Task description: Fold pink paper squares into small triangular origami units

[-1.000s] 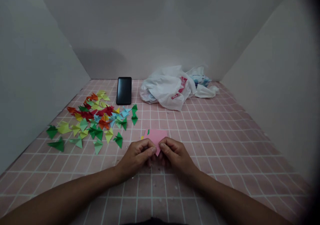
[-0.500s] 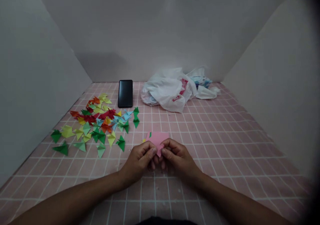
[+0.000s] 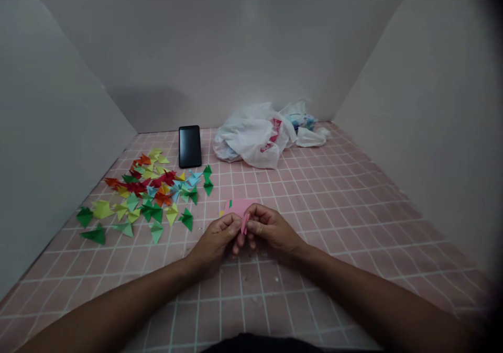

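My left hand (image 3: pixel 218 238) and my right hand (image 3: pixel 267 229) meet over the pink tiled surface (image 3: pixel 322 206). Both pinch a small pink folded paper piece (image 3: pixel 245 222) between thumb and fingers, held upright between them. Just behind the hands lies a flat stack of pink paper sheets (image 3: pixel 238 205), with a green and a yellow edge showing at its left. A spread of folded paper triangles (image 3: pixel 149 190) in green, yellow, red, orange and blue lies to the left of my left hand.
A black phone (image 3: pixel 189 146) lies face up near the back wall. A crumpled white plastic bag (image 3: pixel 251 135) with more bags behind it sits at the back. Plain walls close in the left, back and right sides.
The pink piece in my fingers has gone from a broad flat shape to a narrow folded one. My hands rose slightly and the view shifted a little to the right.
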